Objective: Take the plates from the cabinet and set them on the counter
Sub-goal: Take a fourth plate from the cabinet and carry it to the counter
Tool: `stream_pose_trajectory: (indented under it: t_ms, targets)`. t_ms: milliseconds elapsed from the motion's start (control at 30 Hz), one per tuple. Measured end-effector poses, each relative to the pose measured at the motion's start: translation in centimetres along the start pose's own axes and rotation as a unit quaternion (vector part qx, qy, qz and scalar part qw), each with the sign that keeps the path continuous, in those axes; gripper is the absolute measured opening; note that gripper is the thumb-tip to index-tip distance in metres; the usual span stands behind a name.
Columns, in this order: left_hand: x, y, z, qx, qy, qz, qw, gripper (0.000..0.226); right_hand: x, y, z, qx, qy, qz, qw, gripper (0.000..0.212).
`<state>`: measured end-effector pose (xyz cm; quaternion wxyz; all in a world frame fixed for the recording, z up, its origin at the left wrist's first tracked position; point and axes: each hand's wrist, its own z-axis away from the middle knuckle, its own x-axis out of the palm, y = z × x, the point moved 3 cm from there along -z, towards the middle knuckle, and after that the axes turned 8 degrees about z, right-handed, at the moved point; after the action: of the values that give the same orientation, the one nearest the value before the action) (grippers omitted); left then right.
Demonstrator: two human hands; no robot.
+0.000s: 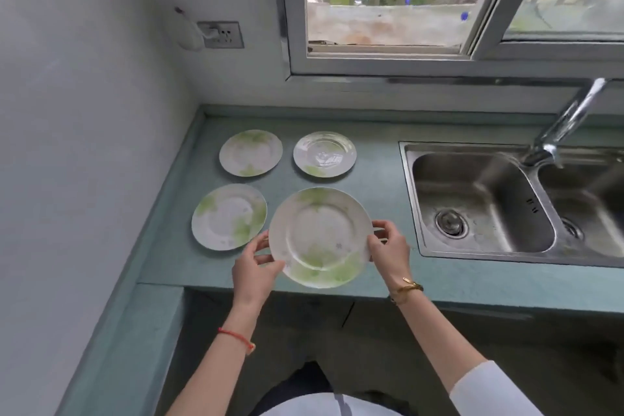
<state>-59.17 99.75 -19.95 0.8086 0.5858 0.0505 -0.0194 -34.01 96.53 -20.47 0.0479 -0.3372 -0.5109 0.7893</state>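
Fingers of left hand [255, 267] and right hand [389, 251] pinch a round, glossy, green-leafed white plate [320, 233]. It is above the front edge of the matte teal counter [378, 186].

Left hand [255, 267]: pinches the near-left rim of the plate [320, 236]; thumb on the upper face, fingers curled at the edge.
Right hand [388, 252]: pinches the right rim of the same plate; thumb on the rim, fingers curled round the edge.
Left forearm: bare, extended forward from lower left; red cord [236, 336] at the wrist.
Right forearm: extended forward from lower right; gold bangle [407, 290] at the wrist, white sleeve [489, 388] near the elbow.
Arm geometry: forearms converge toward the hands.
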Motion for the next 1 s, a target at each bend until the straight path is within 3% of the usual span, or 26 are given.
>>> stream_pose_trajectory:
  t_ms: [400,1000]
  targets:
    - [2.8,-3.4,-12.0,-0.061,0.001,-0.066,0.996,0.064,7.3,1.4,-10.5,0.079,-0.049,0.105,0.990,0.028]
    - [5.1,-5.9,-15.1,-0.113,0.018,-0.065,0.991,0.068,9.4,3.7,-15.1,0.118,-0.082,0.182,0.973,0.039]
